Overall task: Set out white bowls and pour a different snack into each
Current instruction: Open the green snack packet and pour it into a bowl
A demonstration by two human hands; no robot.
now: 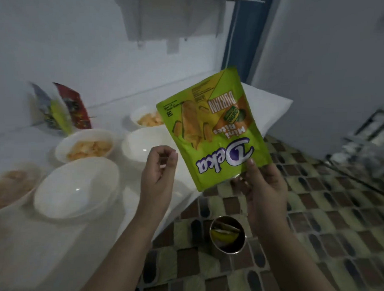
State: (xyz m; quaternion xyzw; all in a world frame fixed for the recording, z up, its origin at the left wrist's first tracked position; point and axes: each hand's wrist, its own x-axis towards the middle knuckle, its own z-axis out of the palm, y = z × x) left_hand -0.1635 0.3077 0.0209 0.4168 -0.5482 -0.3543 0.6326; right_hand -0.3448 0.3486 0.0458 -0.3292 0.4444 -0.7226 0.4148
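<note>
A round metal tin [227,235] is sitting on the patterned tile floor [327,226] at lower centre, while a blurred metal rack [370,134] is standing at the right edge.

Green snack bag [213,128], white bowls [76,187], brown-and-green patterned floor [315,215].

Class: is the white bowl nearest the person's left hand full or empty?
Empty: the near white bowl shows only bare, glossy inside, unlike the chip-filled bowl behind it.
</note>
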